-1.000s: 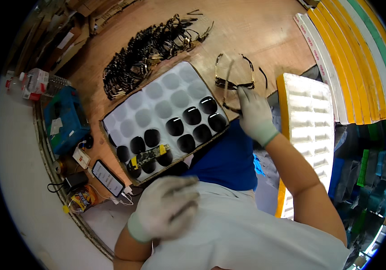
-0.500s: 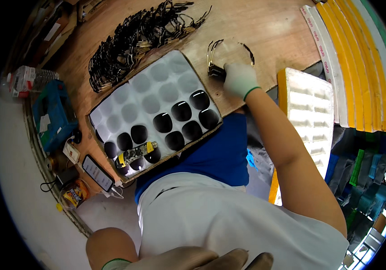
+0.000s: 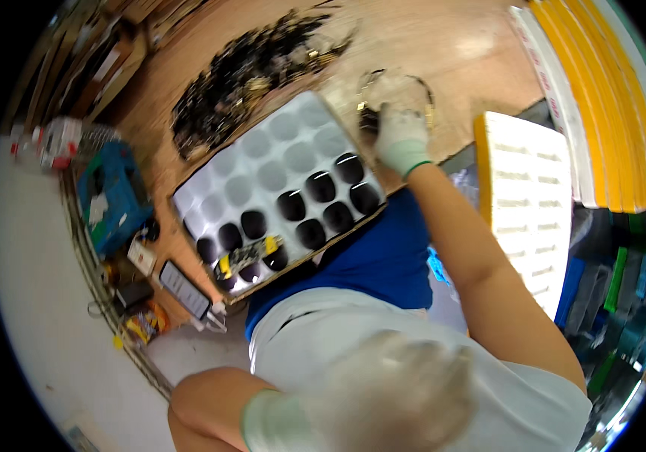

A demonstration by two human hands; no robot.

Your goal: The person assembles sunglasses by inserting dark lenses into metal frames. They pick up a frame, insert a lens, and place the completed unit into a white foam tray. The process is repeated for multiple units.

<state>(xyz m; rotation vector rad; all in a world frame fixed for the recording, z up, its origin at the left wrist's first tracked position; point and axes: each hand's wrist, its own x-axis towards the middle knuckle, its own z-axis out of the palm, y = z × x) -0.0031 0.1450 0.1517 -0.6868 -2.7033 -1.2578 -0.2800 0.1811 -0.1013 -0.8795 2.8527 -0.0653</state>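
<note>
My right hand (image 3: 403, 137), in a pale glove with a green cuff, is closed over the front of dark eyeglass frames (image 3: 369, 119) on the wooden table. Their thin temples point away from me, and my fingers are partly hidden. My left hand (image 3: 394, 395), also gloved, is raised in front of my white shirt, too smeared by motion to show its fingers. Between my body and a heap of black and gold frames (image 3: 244, 79) lies a shallow box with a white pocketed liner (image 3: 271, 175). Several dark lenses (image 3: 321, 187) sit in its nearer pockets.
A yellow-ended, dark patterned tool (image 3: 247, 258) lies across the box's near left corner. To the left are a phone (image 3: 185, 289), a blue case (image 3: 114, 188) and a plastic bottle (image 3: 63, 142). A white foam tray (image 3: 528, 203) and yellow stacked boards (image 3: 594, 105) stand at right.
My left hand has lifted and moved right, with more of its forearm showing. The whole view has shifted slightly. My right hand stays at the eyeglass frames.
</note>
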